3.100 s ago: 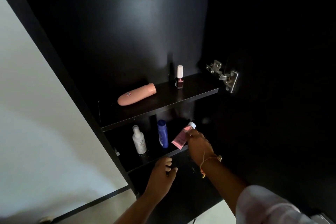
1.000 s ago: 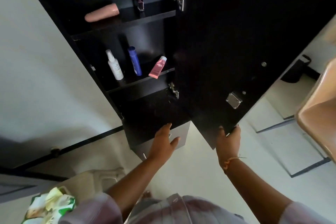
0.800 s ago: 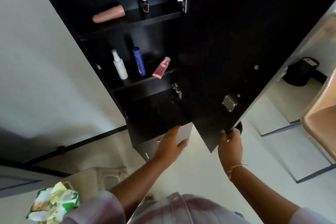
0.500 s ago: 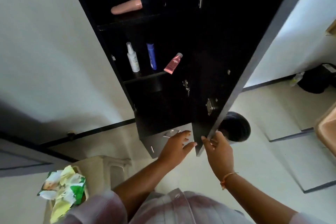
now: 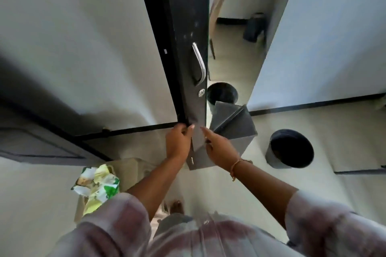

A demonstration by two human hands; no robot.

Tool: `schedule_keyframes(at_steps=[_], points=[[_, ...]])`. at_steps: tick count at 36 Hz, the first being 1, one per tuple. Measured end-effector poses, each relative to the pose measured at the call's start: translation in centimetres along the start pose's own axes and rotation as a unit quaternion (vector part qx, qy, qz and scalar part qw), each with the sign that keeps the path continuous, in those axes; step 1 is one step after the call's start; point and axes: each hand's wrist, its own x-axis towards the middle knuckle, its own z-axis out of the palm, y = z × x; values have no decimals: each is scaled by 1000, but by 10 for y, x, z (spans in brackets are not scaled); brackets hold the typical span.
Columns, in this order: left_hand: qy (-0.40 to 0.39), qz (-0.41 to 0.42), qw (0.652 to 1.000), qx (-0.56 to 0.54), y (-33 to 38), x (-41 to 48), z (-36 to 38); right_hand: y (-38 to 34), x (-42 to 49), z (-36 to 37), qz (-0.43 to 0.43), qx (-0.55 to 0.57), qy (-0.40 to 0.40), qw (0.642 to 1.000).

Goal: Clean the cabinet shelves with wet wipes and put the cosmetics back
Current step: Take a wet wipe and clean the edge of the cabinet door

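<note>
The black cabinet door (image 5: 189,27) is swung almost flat against the cabinet, with its silver handle (image 5: 199,64) and round lock (image 5: 201,93) facing me. The shelves and cosmetics are hidden behind it. My left hand (image 5: 178,142) holds the door's lower left corner, fingers curled at the edge. My right hand (image 5: 219,149) is just right of it, its index finger straight and touching the door's bottom edge. A green and white wet wipes pack (image 5: 97,185) lies at lower left on a beige stool (image 5: 127,168).
A mirror panel (image 5: 234,37) right of the handle reflects a chair and the room. A dark round bin (image 5: 291,149) stands on the floor to the right. A grey box (image 5: 231,131) sits under the cabinet. White wall fills both sides.
The door has swung from wide open to nearly closed, hiding the shelves and cosmetics. Both hands have come together at its bottom edge. My view has tilted further down.
</note>
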Motion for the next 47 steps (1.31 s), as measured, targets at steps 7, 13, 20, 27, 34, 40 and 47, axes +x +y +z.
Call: schedule_keyframes(at_steps=[7, 13, 20, 27, 34, 40, 47], points=[[-1, -74, 997, -5, -14, 67, -1, -7, 59, 17, -10, -33, -10, 999], [-7, -150, 971, -187, -17, 101, -2, -18, 89, 16, 3, -64, -19, 998], [22, -218, 922, -320, -6, 131, -2, -27, 121, 20, 32, -95, -42, 994], [5, -199, 933, -301, -9, 159, 0, -40, 143, 19, 18, -126, -17, 992], [-16, -171, 942, -288, -9, 179, -5, -50, 161, 16, 12, -159, -2, 987], [-32, -158, 951, -263, -11, 194, -5, -58, 173, 13, 11, -164, 0, 986], [-43, -148, 960, -235, -12, 207, -7, -64, 181, 14, 11, -169, 1, 986]])
